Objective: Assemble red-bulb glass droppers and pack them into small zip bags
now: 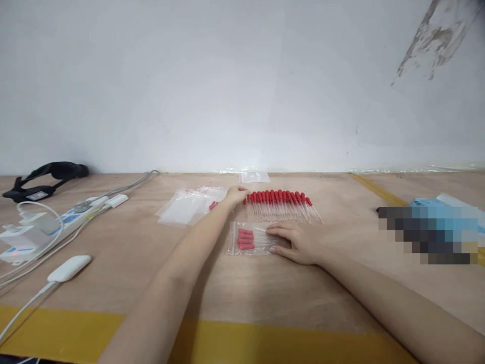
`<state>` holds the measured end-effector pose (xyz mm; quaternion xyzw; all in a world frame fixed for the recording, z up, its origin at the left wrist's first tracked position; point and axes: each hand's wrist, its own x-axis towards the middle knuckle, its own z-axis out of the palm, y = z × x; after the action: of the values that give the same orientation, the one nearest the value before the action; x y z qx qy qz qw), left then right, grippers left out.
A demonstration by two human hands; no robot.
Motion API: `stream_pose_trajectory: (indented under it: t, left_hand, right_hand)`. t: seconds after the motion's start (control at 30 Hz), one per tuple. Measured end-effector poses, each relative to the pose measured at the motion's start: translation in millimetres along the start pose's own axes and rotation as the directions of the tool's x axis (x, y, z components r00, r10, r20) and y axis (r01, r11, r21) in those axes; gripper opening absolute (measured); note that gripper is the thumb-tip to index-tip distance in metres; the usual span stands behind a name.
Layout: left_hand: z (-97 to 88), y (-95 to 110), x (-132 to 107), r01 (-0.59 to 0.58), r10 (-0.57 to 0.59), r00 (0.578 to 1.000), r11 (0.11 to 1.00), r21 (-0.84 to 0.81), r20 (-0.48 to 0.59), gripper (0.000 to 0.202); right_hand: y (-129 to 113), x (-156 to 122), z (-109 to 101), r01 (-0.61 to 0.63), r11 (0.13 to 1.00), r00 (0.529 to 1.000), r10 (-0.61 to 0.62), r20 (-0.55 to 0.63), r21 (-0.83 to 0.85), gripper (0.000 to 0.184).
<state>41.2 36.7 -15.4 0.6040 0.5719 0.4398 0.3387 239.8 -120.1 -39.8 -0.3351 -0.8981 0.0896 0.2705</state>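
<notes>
A row of several glass droppers with red rubber bulbs (pixel 282 203) lies on the wooden table. My left hand (pixel 237 194) reaches to the row's left end, fingers closed around a dropper there. My right hand (pixel 297 242) rests flat, fingers stretched, on the right side of a clear zip bag (pixel 250 237) that holds several red-bulbed droppers. A stack of empty clear zip bags (pixel 189 206) lies left of my left hand, with one loose red-bulbed dropper (pixel 213 205) by its right edge.
At the left are a power strip (pixel 56 222) with plugged chargers and white cables, a white adapter (pixel 68 268) and a black strap (pixel 45 177). A small clear bag (pixel 254 177) lies by the wall. Blue items (pixel 447 212) sit at the right. Yellow tape (pixel 235 344) runs along the front edge.
</notes>
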Motion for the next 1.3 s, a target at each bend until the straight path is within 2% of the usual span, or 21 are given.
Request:
stream_pose_trajectory:
  t: [0.1,0.2,0.27,0.33,0.4,0.47,0.63,0.8,1.03,1.17,1.3]
  left_hand:
    - [-18.5,7.8,-11.9,-0.038,0.032,0.999,0.987,-0.155,-0.042,0.017]
    - [-51.2,8.9,-38.0,-0.089,0.072,0.995,0.957,-0.277,-0.070,0.023]
    - [-75.2,2.5,-60.5,-0.118,0.090,0.991,0.934,-0.337,-0.096,0.027]
    - [-96.1,-8.6,-82.7,-0.157,0.086,0.982,0.869,-0.469,-0.170,0.033]
    - [-110.5,-20.9,-101.1,-0.138,0.027,0.974,0.857,-0.497,-0.224,0.038]
    - [-117.2,-30.9,-113.7,-0.128,-0.001,0.968,0.860,-0.494,-0.252,0.040]
    - [-106.9,-36.8,-124.9,-0.134,0.002,0.962,0.873,-0.470,-0.272,0.040]
    - [-92.3,-36.5,-127.6,-0.168,0.061,0.967,0.881,-0.442,-0.247,0.038]
    - [-93.1,-45.4,-125.6,-0.166,0.034,0.961,0.867,-0.470,-0.276,0.037]
    - [-89.2,-42.5,-129.3,-0.148,0.046,0.976,0.859,-0.491,-0.214,0.037]
    - [-85.4,-38.3,-134.9,-0.071,0.008,0.992,0.854,-0.516,-0.123,0.039]
  right_hand:
    - [0.4,0.0,0.3,-0.002,1.000,1.000,0.002,0.012,0.005,0.043]
    - [-0.2,0.1,-0.1,-0.003,1.000,1.000,0.003,0.015,0.020,0.043]
    - [-1.0,0.1,-0.7,-0.009,1.000,1.000,0.009,0.010,0.023,0.043]
    - [-1.5,0.0,-1.4,-0.022,1.000,1.000,0.021,0.010,0.020,0.043]
    - [-1.5,-0.1,-1.5,-0.030,0.999,1.000,0.030,0.010,0.018,0.043]
    - [-0.6,-0.4,-0.8,-0.030,0.999,1.000,0.030,0.009,0.019,0.043]
    - [1.5,-0.7,1.0,-0.020,1.000,1.000,0.020,-0.009,0.013,0.042]
    - [0.9,-0.9,-0.1,-0.025,1.000,1.000,0.025,0.008,0.004,0.043]
    - [0.5,-0.9,-0.6,-0.025,0.999,1.000,0.024,0.014,0.027,0.043]
    - [2.2,-0.4,-0.5,-0.016,1.000,0.999,0.015,0.029,0.025,0.042]
    - [4.9,0.4,0.7,-0.011,0.999,0.999,0.009,0.052,0.037,0.043]
